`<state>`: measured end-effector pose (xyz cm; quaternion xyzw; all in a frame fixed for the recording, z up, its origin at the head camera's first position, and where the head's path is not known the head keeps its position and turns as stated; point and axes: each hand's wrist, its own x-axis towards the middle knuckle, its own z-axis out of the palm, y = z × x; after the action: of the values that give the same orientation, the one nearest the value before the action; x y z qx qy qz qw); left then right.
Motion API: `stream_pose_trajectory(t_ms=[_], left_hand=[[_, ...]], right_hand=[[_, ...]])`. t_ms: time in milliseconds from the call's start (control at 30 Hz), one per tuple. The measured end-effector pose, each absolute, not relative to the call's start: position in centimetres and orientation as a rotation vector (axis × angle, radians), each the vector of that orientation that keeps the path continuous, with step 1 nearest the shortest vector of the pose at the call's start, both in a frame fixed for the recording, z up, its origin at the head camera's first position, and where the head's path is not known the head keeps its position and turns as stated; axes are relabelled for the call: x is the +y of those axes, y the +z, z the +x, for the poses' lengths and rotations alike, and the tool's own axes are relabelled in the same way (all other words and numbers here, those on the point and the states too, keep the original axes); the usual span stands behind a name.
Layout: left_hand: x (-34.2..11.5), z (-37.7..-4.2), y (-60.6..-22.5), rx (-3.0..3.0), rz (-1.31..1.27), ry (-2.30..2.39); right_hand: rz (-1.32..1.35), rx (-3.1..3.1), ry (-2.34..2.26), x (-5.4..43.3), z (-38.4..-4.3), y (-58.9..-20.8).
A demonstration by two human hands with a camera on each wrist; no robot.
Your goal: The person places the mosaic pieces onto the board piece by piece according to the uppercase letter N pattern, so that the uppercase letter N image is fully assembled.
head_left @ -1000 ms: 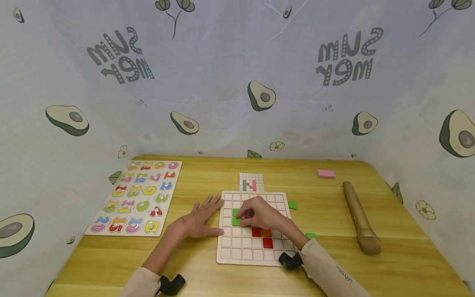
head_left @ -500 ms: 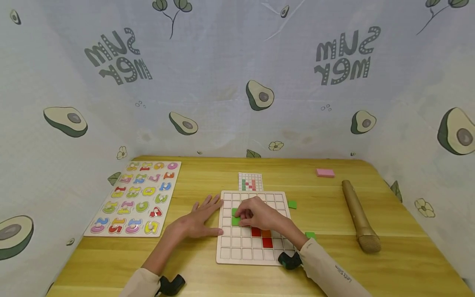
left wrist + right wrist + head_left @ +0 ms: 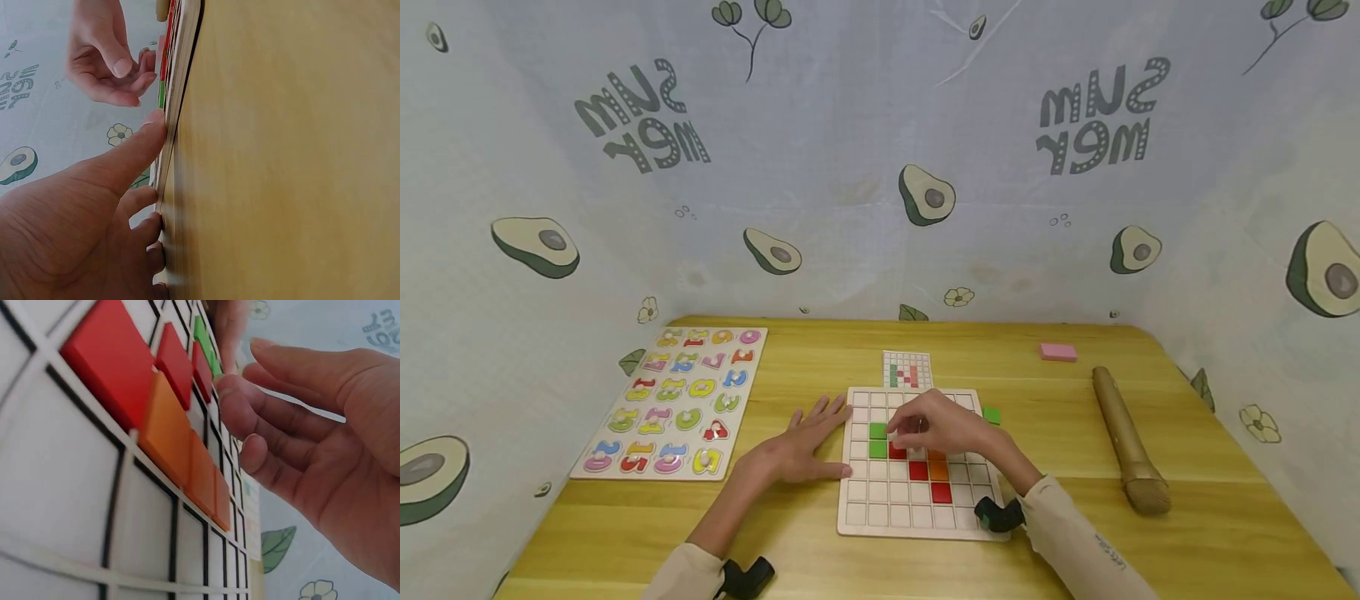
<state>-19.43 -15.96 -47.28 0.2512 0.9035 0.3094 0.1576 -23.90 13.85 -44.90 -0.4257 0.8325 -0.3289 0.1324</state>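
A white grid board lies on the wooden table. My left hand rests with spread fingers, its thumb and fingertips at the board's left edge. My right hand hovers over the middle of the board, thumb and fingers bent and apart with nothing between them, as the right wrist view also shows. Two green tiles sit one above the other beside its fingertips. Red tiles run diagonally down to the right, and orange tiles stand in a line next to them, partly hidden by the hand in the head view.
A small pattern card lies behind the board. One loose green tile is right of it. A number puzzle lies at left. At right are a gold microphone and a pink block.
My right hand has let go at the green tiles and lifted back to the right, uncovering a red tile. Its forearm now hides the nearer loose green tile. My left hand stays put.
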Motion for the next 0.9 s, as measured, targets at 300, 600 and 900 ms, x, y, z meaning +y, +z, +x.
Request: stream_pose_trajectory(t_ms=[300, 600, 900], left_hand=[[-16.2, -19.4, -47.4, 2.594, 0.711, 0.853], [-15.8, -19.3, -46.9, 2.580, 0.735, 0.848], [-15.9, -19.2, -46.7, 2.584, 0.707, 0.833]], right_hand=[[-1.215, 2.410, -0.909, 16.0, -24.7, -43.6], [-1.104, 2.399, -0.946, 20.8, -25.9, -42.4], [-0.978, 2.477, -1.001, 24.5, -27.3, -43.0]])
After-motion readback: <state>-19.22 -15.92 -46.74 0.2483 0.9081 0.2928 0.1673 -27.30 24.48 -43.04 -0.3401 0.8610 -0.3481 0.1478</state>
